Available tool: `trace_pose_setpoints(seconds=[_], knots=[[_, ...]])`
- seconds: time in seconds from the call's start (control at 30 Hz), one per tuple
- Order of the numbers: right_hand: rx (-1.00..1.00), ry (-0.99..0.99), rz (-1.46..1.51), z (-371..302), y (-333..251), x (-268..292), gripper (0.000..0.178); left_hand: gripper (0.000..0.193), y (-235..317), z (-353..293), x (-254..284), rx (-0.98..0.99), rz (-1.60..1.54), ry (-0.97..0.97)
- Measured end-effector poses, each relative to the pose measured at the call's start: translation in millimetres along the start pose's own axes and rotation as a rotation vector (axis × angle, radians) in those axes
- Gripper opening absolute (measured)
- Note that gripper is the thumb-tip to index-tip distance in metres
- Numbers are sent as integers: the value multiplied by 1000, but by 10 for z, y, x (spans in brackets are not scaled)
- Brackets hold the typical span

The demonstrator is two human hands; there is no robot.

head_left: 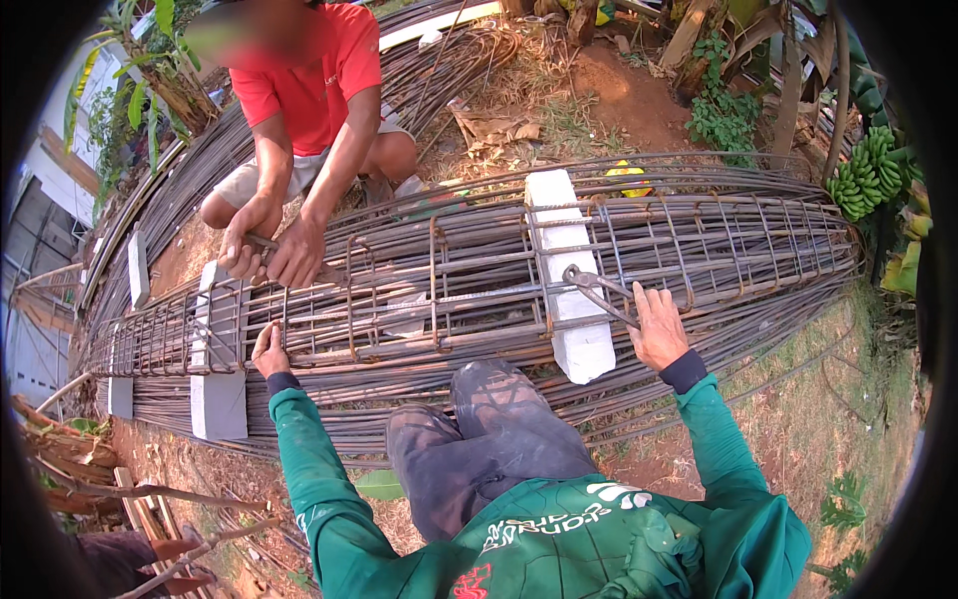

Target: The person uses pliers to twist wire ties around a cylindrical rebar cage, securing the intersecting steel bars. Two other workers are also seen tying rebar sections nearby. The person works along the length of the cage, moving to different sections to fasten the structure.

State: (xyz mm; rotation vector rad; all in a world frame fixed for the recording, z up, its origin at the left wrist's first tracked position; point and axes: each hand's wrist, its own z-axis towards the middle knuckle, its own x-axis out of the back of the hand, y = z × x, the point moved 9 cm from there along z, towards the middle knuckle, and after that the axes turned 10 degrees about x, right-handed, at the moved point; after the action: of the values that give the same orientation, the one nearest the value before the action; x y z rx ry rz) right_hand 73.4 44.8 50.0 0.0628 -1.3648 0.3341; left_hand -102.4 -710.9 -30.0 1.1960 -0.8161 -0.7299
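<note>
A long rebar cage (479, 324) of rusty bars and square stirrups runs left to right in front of my knees. At its near left side, my left hand (269, 351) is closed, its fingers at a stirrup and the cage's near bars. My right hand (659, 327) grips the spread handles of metal pincers (597, 287). The pincers' round head lies over a white block (582, 344), close to the bars. Across the cage, a crouching person in a red shirt (354, 60) holds a tool, partly hidden by the hands, over the bars.
Bundles of loose steel bars (699, 344) lie beneath and around the cage. More white blocks (220, 404) support or stand beside it at the left. Green bananas (866, 178) hang at the right, and branches (165, 491) lie at the lower left.
</note>
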Motion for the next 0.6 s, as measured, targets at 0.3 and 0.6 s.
trace_pose_setpoints(seconds=[0.3, 0.6], knots=[[34, -55, -15, 8, 132, -33, 85, 20, -57, -6, -162, 59, 72, -62], [123, 0, 238, 67, 51, 247, 64, 15, 108, -70, -129, 41, 37, -62]])
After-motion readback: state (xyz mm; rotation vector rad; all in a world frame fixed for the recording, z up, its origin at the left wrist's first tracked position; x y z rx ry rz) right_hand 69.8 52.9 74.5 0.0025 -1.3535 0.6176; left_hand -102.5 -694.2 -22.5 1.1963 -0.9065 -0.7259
